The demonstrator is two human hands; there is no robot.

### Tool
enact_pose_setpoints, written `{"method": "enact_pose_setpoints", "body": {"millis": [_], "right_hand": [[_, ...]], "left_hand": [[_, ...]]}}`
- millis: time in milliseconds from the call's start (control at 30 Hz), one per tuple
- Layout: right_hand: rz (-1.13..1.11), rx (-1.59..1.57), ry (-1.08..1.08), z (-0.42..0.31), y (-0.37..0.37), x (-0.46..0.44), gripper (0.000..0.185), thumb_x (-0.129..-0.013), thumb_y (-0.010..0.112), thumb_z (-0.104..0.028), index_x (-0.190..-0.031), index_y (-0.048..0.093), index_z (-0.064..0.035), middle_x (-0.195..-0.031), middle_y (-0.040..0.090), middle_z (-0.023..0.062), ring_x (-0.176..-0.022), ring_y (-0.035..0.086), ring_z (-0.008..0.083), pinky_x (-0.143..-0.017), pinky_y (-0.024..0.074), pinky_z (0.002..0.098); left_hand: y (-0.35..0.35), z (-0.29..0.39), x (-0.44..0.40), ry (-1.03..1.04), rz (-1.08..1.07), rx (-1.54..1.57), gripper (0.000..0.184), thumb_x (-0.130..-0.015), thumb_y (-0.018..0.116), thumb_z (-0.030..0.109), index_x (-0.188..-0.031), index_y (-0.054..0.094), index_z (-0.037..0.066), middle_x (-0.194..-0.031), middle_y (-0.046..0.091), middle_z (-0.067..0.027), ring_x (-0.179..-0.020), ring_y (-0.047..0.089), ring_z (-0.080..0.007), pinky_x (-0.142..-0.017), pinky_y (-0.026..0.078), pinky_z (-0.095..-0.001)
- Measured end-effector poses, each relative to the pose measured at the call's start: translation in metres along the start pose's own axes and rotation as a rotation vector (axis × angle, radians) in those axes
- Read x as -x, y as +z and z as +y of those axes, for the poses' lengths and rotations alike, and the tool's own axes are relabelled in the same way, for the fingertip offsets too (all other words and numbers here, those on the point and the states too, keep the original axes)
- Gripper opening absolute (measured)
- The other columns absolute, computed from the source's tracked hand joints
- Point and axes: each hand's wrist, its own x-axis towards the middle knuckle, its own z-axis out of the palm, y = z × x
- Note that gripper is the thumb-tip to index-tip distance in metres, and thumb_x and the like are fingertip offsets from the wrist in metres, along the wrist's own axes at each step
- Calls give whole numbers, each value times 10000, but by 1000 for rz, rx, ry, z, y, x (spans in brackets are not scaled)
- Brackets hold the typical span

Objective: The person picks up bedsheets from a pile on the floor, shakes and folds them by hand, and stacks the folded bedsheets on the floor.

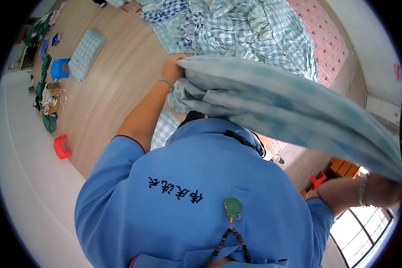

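A light blue-green checked bed sheet (272, 98) is stretched across in front of my body, gathered into long folds. My left hand (172, 69) is closed on its near-left end, with a bracelet at the wrist. Raised far out at the right edge, my right hand (384, 190) grips the other end; its fingers are dark and partly hidden. Past the sheet lies a large heap of checked bedding (254, 33) in blue, green and white. Some flat checked fabric (165, 129) shows between my left arm and my blue shirt (201, 165).
The heap rests on a pink printed mat (324, 40). A folded checked bundle (87, 53) lies by a blue stool (59, 68) on the wood-look floor (116, 67). Red stools stand left (61, 147) and right (318, 179). A window (362, 228) is at lower right.
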Motion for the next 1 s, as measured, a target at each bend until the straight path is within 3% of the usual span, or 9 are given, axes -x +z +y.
{"method": "enact_pose_setpoints", "body": {"millis": [33,233,300,400,533,600,733,833,1000], "right_hand": [[203,-490,282,2,-19,-4,182,-858,461,-237,-818,447,-60,-741,366,35,-670,419,122,-632,414,272],[-78,1069,624,37,-105,65,252,-849,464,-172,-909,571,48,-829,608,133,-691,597,162,-654,491,278],[457,-126,917,61,-117,112,177,-830,505,-89,-914,503,66,-869,550,125,-825,529,155,-774,427,246],[365,-354,1056,48,-99,161,158,-836,493,-95,-928,494,34,-895,557,100,-806,536,152,-737,432,247],[366,-369,1277,35,-78,242,152,-826,511,-91,-949,477,-10,-848,542,60,-778,532,141,-693,453,248],[218,-250,1533,27,-74,299,101,-795,543,-60,-875,495,-21,-815,534,50,-748,513,117,-641,439,231],[-1046,44,1688,-40,-121,555,155,-748,551,-167,-670,489,-49,-552,496,51,-504,464,148,-479,398,298],[-1078,-238,2210,-142,-125,574,227,-749,599,-235,-701,513,-30,-552,532,73,-451,534,192,-407,428,337],[-629,-402,2650,-139,-93,643,268,-801,507,-266,-894,498,-15,-662,542,108,-503,550,221,-431,477,337]], "left_hand": [[-8,-3,-3,5,67,67,132,-718,517,178,-817,583,119,-833,594,-111,-746,561,-303,-636,429,-363],[-51,-48,-23,-371,-473,172,210,-782,461,164,-903,587,48,-792,601,-100,-717,597,-222,-492,484,-298],[-77,-78,-45,-435,-413,197,219,-791,449,162,-915,585,43,-801,595,-96,-700,592,-194,-475,487,-278],[-123,-33,-59,-526,104,569,214,-808,415,168,-919,558,53,-759,582,-81,-610,567,-174,-445,461,-265],[-91,-71,-18,-697,-105,512,242,-818,382,206,-924,523,42,-672,538,-85,-533,513,-174,-410,415,-320],[-45,-112,42,-165,-610,-408,246,-763,423,182,-859,542,-10,-729,573,-202,-587,574,-250,-466,442,-366],[-53,-114,134,-333,-1242,-766,270,-778,449,201,-860,579,-21,-774,594,-214,-646,606,-303,-621,480,-381],[-64,-179,208,-260,-1151,-837,268,-739,536,220,-890,577,3,-827,591,-192,-624,592,-252,-488,478,-340],[17,-85,139,-1304,-81,626,236,-777,465,233,-893,561,52,-801,568,-127,-669,565,-263,-448,461,-349]]}}
